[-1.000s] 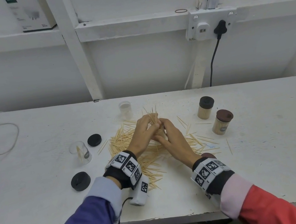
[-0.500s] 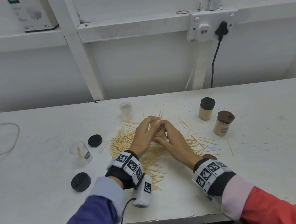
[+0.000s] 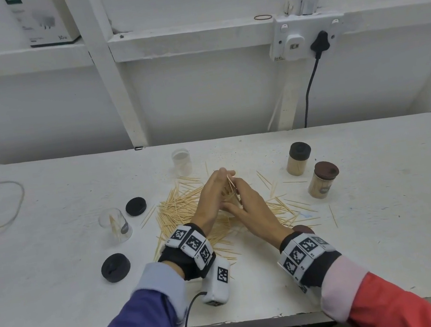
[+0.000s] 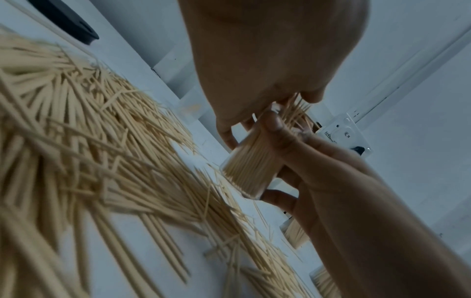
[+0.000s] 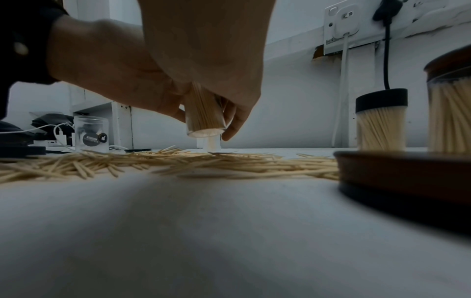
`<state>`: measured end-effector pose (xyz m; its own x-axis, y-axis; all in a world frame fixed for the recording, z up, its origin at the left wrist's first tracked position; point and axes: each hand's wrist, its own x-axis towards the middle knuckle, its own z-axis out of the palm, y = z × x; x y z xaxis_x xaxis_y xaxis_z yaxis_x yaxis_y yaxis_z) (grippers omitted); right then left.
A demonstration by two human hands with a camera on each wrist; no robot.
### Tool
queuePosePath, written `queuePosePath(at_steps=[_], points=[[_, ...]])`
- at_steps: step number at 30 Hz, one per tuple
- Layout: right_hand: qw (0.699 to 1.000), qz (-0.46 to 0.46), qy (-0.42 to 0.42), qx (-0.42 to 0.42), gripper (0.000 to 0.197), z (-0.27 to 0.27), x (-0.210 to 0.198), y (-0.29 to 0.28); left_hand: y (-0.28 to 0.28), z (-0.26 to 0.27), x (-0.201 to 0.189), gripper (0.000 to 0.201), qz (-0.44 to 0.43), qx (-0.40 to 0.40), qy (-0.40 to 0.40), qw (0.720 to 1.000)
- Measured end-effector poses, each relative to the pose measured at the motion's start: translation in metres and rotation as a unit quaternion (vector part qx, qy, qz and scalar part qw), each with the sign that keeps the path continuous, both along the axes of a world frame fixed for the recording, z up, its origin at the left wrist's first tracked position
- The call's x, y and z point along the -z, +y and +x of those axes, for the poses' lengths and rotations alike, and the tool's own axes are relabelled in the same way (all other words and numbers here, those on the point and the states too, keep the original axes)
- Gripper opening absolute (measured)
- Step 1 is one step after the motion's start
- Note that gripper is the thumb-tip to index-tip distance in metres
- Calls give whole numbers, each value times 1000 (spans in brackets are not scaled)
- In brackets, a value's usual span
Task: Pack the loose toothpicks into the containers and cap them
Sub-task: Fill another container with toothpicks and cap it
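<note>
The right hand (image 3: 251,208) grips a clear container (image 4: 251,161) packed with toothpicks, fingers curled round its wall, holding it lifted clear of the table (image 3: 385,222); the left hand (image 3: 211,197) meets it at the open mouth, fingertips pinching the toothpick ends (image 4: 299,108) that stick out there. Below the grip and spreading mostly to its left lies the pile of loose toothpicks (image 3: 179,210), with strays scattered to the right. Well to the right of the grip stand two filled, capped containers, one with a black cap (image 3: 298,158) and, nearer the person, one with a brown cap (image 3: 323,179). Beyond the grip stands an empty clear container (image 3: 181,161); to the left another clear container (image 3: 115,225) holds only a few picks. Two black caps lie to the left, one (image 3: 136,206) near that container, one (image 3: 115,267) nearer the table edge. A brown cap (image 5: 407,171) rests just beside the right wrist
</note>
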<state>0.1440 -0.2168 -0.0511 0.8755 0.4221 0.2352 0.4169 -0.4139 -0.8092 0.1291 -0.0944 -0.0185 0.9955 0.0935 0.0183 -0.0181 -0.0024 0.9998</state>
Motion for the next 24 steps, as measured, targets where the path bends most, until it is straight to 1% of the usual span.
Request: queuePosePath(at_steps=[3, 8, 11, 16, 21, 24], points=[[1000, -4, -5, 1, 58, 0, -1, 0, 3, 0, 5, 40, -1, 4, -20, 1000], [1000, -4, -2, 5, 59, 0, -2, 0, 11, 3, 11, 31, 15, 5, -23, 1000], [1000, 1, -1, 3, 62, 0, -2, -1, 12, 2, 12, 26, 38, -6, -48, 998], [1000, -3, 3, 10, 63, -1, -2, -1, 15, 0, 13, 14, 33, -15, -53, 998], [1000, -8, 3, 3, 64, 1, 1, -1, 16, 2, 13, 16, 16, -16, -31, 999], [1000, -17, 6, -4, 67, 1, 2, 0, 13, 2, 9, 27, 7, -15, -36, 999]])
